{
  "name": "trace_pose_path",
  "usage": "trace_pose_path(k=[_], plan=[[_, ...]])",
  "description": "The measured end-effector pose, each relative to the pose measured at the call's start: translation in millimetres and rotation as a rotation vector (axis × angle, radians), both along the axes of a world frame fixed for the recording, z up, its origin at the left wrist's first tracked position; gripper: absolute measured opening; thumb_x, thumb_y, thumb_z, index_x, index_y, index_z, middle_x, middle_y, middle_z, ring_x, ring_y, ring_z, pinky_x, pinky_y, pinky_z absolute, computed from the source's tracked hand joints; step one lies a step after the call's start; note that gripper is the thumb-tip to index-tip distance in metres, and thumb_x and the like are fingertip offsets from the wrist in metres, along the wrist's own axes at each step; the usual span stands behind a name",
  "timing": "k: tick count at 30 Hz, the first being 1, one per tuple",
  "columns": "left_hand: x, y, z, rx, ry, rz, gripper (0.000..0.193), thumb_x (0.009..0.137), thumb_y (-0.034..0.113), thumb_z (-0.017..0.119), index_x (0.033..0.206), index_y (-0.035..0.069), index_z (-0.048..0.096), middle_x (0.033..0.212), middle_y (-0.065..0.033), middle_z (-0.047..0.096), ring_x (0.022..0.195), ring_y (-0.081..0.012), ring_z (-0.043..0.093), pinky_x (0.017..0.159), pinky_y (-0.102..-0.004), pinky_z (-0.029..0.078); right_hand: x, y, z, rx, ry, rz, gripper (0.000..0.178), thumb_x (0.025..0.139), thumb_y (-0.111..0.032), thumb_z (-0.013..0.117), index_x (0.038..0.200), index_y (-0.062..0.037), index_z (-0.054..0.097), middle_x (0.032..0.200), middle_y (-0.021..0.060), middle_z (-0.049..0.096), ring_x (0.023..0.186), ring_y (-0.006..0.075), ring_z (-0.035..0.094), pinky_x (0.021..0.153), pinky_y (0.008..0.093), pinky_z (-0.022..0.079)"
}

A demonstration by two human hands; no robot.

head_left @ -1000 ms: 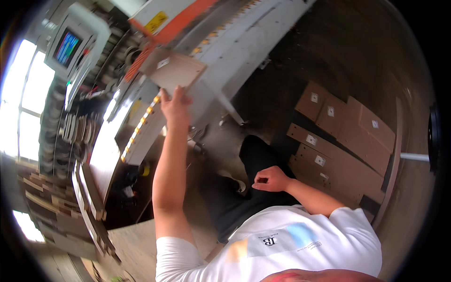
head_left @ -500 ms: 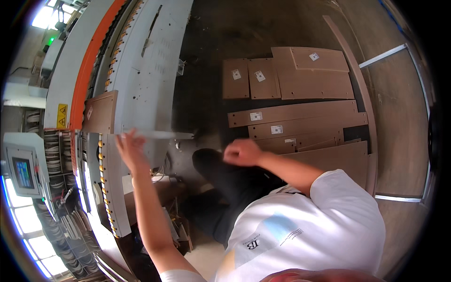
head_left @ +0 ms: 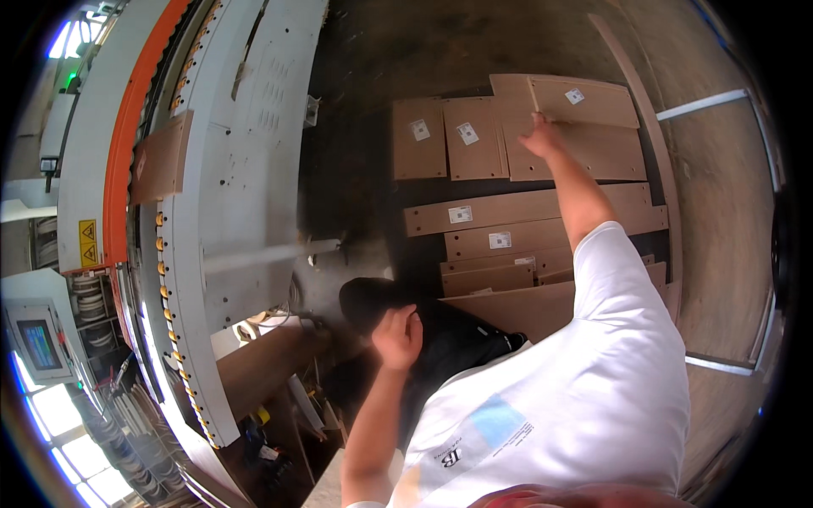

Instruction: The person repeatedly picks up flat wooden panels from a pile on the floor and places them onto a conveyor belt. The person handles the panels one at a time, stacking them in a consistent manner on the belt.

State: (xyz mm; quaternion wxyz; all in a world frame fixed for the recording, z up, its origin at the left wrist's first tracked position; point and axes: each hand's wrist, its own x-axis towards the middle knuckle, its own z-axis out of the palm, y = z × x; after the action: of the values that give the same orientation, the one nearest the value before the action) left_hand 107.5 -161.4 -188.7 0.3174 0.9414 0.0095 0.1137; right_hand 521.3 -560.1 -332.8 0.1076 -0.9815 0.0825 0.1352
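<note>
My right hand (head_left: 539,138) reaches out to the left end of a small brown panel (head_left: 593,108) with a white label, which lies on top of a larger brown panel (head_left: 576,157). Thumb and forefinger are spread apart at the small panel's edge; whether they touch it I cannot tell. My left hand (head_left: 398,337) hangs over my dark trousers, fingers curled in, nothing visible in them. Another brown panel (head_left: 163,159) stands in the long machine (head_left: 254,169) at the left, beside its orange strip and yellow rollers.
Two labelled panels (head_left: 419,140) lie left of my right hand. Long narrow panels (head_left: 483,213) are laid out nearer to me. A long thin strip (head_left: 639,110) runs along their right side. A control screen (head_left: 38,343) stands at the far left, above racks of coiled edging.
My right hand has moved from near my waist out to the small panel. My left hand has drawn back from the machine toward my body. The panel in the machine has shifted away from me.
</note>
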Motion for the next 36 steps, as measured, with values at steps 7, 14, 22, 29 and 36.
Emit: trace_pose_path(k=[7, 14, 22, 29, 36], plan=[[11.0, 7.5, 2.8, -0.008, 0.029, -0.050, 0.017, 0.086, -0.001, 0.072, 0.100, 0.008, 0.073, 0.080, -0.0096, 0.067, 0.059, -0.0270, 0.063, 0.052, -0.0367, 0.049, 4.4, -1.2, 1.3, -0.089, 0.097, -0.053, 0.092, 0.090, -0.048, 0.076, 0.164, -0.0105, 0.036, 0.168, 0.0110, 0.042, 0.144, 0.0348, 0.053, 0.115, 0.0475, 0.050], [18.9, 4.2, 1.9, -0.014, -0.015, -0.069, 0.017, 0.085, -0.003, 0.071, 0.099, 0.007, 0.073, 0.080, -0.0105, 0.067, 0.058, -0.0283, 0.062, 0.052, -0.0371, 0.048, -61.2, -0.9, 4.4, -0.127, -0.031, 0.064, 0.068, 0.091, -0.042, 0.073, 0.150, -0.0121, 0.055, 0.155, 0.0084, 0.055, 0.137, 0.0334, 0.058, 0.108, 0.0461, 0.054], [11.3, 2.4, 3.1, -0.036, -0.014, -0.057, 0.016, 0.086, -0.002, 0.071, 0.100, 0.006, 0.074, 0.079, -0.0116, 0.066, 0.060, -0.0296, 0.063, 0.053, -0.0379, 0.049, -160.1, 18.6, -19.1, 0.185, -0.272, -0.074, 0.051, 0.090, -0.037, 0.077, 0.132, -0.0106, 0.064, 0.134, 0.0105, 0.068, 0.123, 0.0326, 0.065, 0.100, 0.0448, 0.056], [0.3, 3.4, 4.5, -0.043, -0.014, -0.026, 0.016, 0.087, -0.001, 0.071, 0.101, 0.008, 0.073, 0.082, -0.0123, 0.067, 0.063, -0.0322, 0.064, 0.055, -0.0394, 0.050, -145.1, 5.4, -68.4, 0.902, -0.141, -0.844, 0.035, 0.095, -0.036, 0.078, 0.108, -0.0060, 0.066, 0.092, 0.0066, 0.070, 0.077, 0.0152, 0.067, 0.060, 0.0323, 0.049], [-3.7, 2.0, 6.4, -0.061, -0.075, 0.006, 0.018, 0.087, -0.001, 0.071, 0.101, 0.009, 0.073, 0.083, -0.0125, 0.068, 0.065, -0.0334, 0.066, 0.057, -0.0410, 0.051, -116.3, -8.1, -58.2, 1.218, 0.095, -1.165, 0.037, 0.087, -0.036, 0.090, 0.108, -0.0122, 0.071, 0.087, 0.0009, 0.063, 0.056, 0.0089, 0.045, 0.049, 0.0242, 0.034]])
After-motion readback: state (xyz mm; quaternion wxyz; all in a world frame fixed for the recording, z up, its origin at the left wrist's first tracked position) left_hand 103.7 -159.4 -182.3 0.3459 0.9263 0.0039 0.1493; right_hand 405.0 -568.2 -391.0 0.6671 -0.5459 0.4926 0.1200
